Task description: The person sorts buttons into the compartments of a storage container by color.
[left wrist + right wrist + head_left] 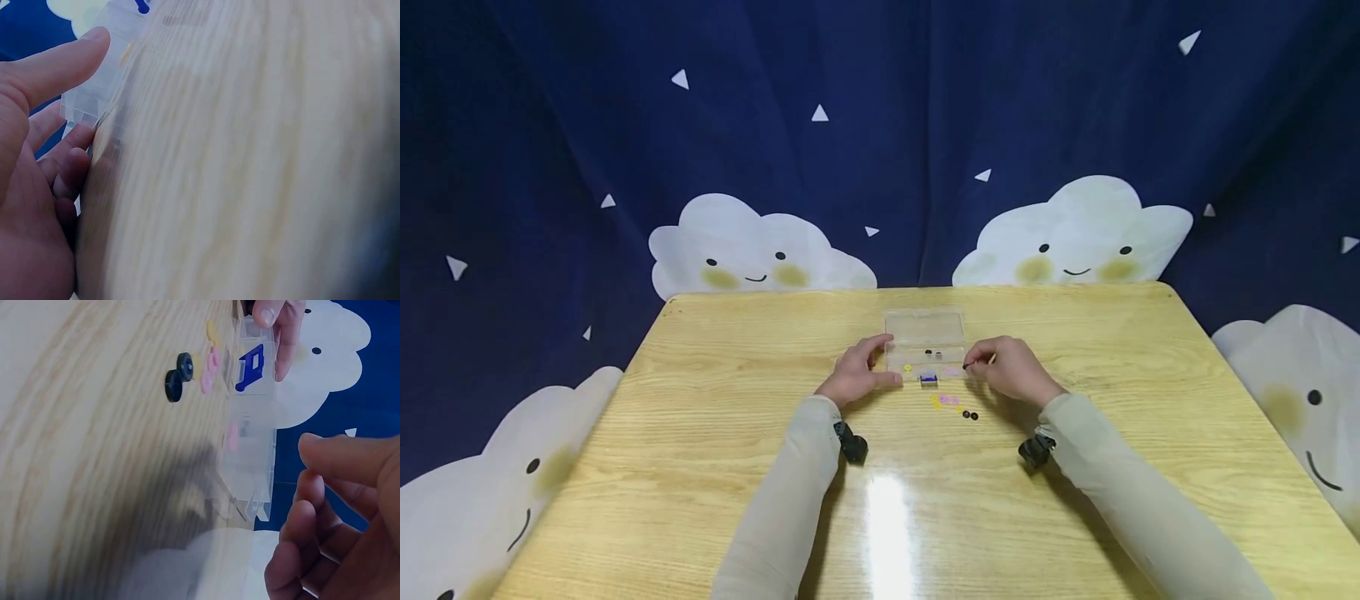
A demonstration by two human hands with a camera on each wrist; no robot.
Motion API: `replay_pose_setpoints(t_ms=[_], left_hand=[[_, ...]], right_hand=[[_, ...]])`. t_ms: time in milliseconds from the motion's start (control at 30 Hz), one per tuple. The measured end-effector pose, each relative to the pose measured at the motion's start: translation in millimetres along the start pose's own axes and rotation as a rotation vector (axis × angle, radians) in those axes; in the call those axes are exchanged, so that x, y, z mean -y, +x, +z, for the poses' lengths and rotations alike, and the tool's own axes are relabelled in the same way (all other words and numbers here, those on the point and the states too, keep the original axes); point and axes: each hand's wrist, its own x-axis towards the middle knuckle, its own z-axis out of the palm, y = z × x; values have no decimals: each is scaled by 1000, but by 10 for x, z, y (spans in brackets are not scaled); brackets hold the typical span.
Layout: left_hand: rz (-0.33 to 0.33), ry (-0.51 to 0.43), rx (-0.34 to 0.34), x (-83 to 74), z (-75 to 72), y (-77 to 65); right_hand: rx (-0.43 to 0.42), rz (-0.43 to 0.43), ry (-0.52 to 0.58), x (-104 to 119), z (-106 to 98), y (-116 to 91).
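A clear plastic box (923,327) lies with its lid folded back, a blue latch (928,381) at its front. My left hand (855,372) grips the box's left end, thumb at the front edge and fingers toward the hinge. Over the right end, my right hand (1011,368) pinches a small black button (966,367), which the fingertips hide in the right wrist view. Inside the box sit a yellow button (907,367), a pink button (233,436) and dark buttons (928,352) near the back. Box dividers show faintly.
On the wooden table (722,483), just before the box, lie pink buttons (949,400), yellow buttons (936,402) and two black buttons (970,415). A dark blue curtain (917,150) with white clouds hangs behind the table's far edge.
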Motion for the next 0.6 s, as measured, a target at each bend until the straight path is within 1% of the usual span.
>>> replay_pose_setpoints(t_ms=[133, 333, 600], left_hand=[[-11, -18, 2, -7, -6, -5], [-21, -15, 6, -16, -5, -16], [-13, -25, 7, -18, -11, -22]], right_hand=[[-20, -1, -1, 19, -18, 33], [-24, 34, -20, 38, -86, 70], [-37, 22, -14, 87, -154, 137]])
